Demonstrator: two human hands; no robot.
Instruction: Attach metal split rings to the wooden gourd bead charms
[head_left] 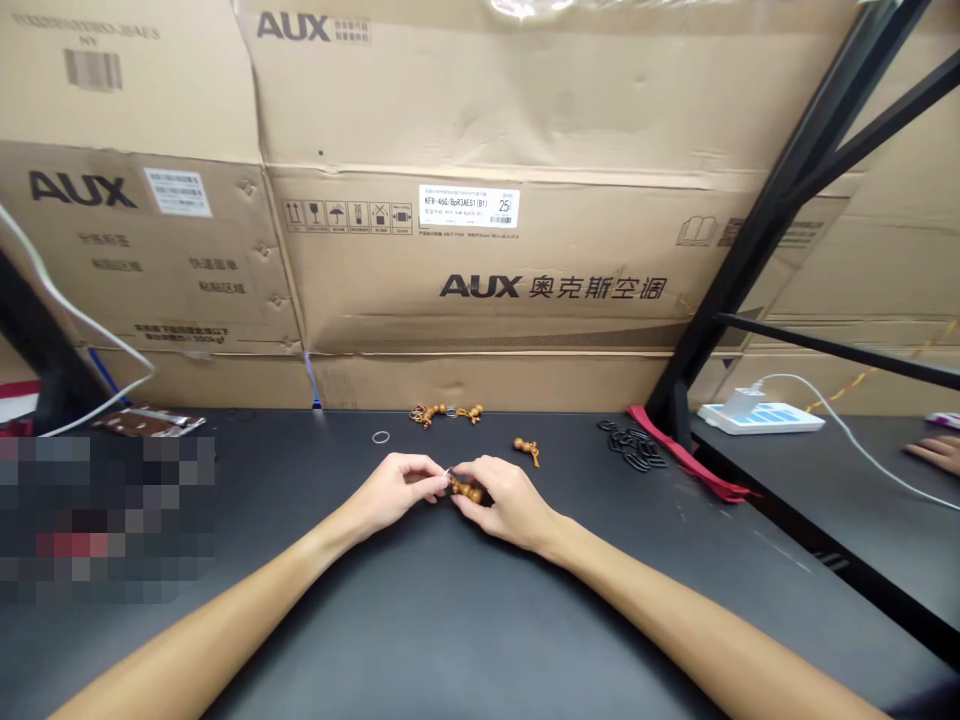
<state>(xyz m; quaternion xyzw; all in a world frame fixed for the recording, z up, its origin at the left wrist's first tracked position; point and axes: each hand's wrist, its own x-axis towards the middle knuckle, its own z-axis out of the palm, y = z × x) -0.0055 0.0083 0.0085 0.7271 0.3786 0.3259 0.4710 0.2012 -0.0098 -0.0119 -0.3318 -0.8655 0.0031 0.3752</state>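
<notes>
My left hand [397,490] is closed, its thumb and fingers pinching a silver split ring [448,474]. My right hand [510,500] holds a small brown wooden gourd charm [470,491] between thumb and fingers. Ring and charm meet between the two hands; whether the charm's cord passes through the ring is too small to tell. Another gourd charm [523,445] with an orange cord lies just beyond my right hand. A loose silver ring [381,437] rests past my left hand. Farther back is a group of gourd charms [435,411] with rings among them.
Black oval links [634,447] lie in a pile beside a red strap [690,460]. A black metal frame [712,300] and large cardboard boxes [480,130] bound the dark table [420,640]. Right of it are a white power strip [761,418] and another person's hand [937,450].
</notes>
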